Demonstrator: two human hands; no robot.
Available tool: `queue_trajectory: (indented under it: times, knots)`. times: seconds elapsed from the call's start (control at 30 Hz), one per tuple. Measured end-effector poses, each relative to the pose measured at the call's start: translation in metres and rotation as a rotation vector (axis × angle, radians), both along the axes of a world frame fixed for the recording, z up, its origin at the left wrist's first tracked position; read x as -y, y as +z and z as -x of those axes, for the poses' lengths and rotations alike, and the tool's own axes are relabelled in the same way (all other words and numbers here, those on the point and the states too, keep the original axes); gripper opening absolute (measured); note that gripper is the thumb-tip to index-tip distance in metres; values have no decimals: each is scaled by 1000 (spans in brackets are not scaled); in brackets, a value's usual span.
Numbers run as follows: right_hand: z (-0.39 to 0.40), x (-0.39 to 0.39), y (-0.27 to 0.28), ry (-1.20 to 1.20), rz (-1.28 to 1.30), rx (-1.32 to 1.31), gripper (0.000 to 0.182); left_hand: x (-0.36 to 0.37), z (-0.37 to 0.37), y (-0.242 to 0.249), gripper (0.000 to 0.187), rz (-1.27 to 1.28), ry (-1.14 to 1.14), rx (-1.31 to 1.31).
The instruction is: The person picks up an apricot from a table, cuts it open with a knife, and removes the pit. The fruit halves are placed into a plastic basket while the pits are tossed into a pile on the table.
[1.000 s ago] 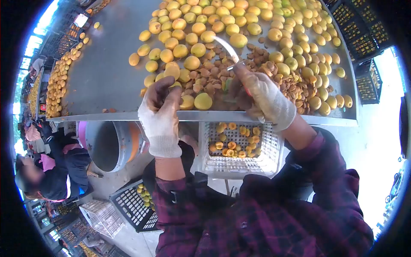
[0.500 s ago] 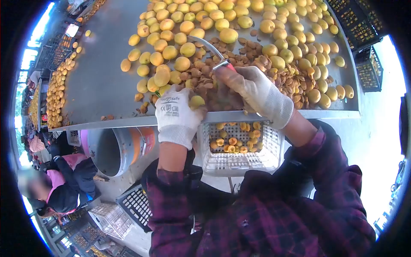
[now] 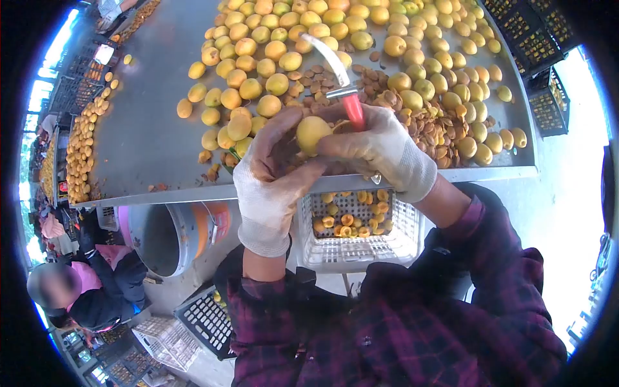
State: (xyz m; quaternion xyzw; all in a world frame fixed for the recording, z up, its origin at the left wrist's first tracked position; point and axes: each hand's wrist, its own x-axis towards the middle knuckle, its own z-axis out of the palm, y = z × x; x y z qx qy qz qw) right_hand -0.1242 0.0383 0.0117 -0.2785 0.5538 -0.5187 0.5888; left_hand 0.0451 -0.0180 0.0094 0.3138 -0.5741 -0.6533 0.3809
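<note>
In the head view, a yellow apricot (image 3: 312, 135) sits between my two gloved hands. My left hand (image 3: 272, 174) curls around it with its fingers and thumb, palm side showing. My right hand (image 3: 380, 147) grips a curved knife (image 3: 353, 106) by its red handle, with the blade pointing up and away; its thumb lies close against the apricot. Brown apricot pits (image 3: 438, 132) are heaped on the metal table just beyond my hands. Many whole apricots (image 3: 276, 84) lie spread behind and beside that heap.
Below the metal table's edge (image 3: 464, 174) stands a white basket (image 3: 348, 248) with halved apricots. To its left are a large bucket (image 3: 155, 238) and a black crate (image 3: 206, 319). A person (image 3: 106, 284) sits at the lower left. Dark crates (image 3: 548, 100) stand at the right.
My left hand has turned from back-up over the fruit to palm-in, bringing an apricot up to my right hand. The knife has turned more upright.
</note>
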Motion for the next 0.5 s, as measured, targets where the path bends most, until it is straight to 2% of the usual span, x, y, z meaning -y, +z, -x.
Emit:
queue_trajectory:
  times: [0.07,0.1,0.17,0.23,0.3,0.43,0.5]
  knots:
    - [-4,2,-3,-30,92,19,46,-2,0,4,61,-300,21,-154]
    - [-6,2,-4,-61,180,40,48,-2,2,3,61,-299,23,-156]
    - [-8,1,-4,-57,190,55,49,-3,3,-1,59,-363,49,-229]
    - [-10,0,-4,-57,198,71,50,-3,2,-5,58,-328,74,-186]
    - [-11,-1,-4,-17,253,-44,47,-2,0,-6,58,-293,99,-143]
    - [-4,1,-1,-1,210,-83,42,-3,0,-2,59,-311,59,-241]
    - [-4,0,1,-7,233,-8,39,-4,1,-1,61,-301,47,-258]
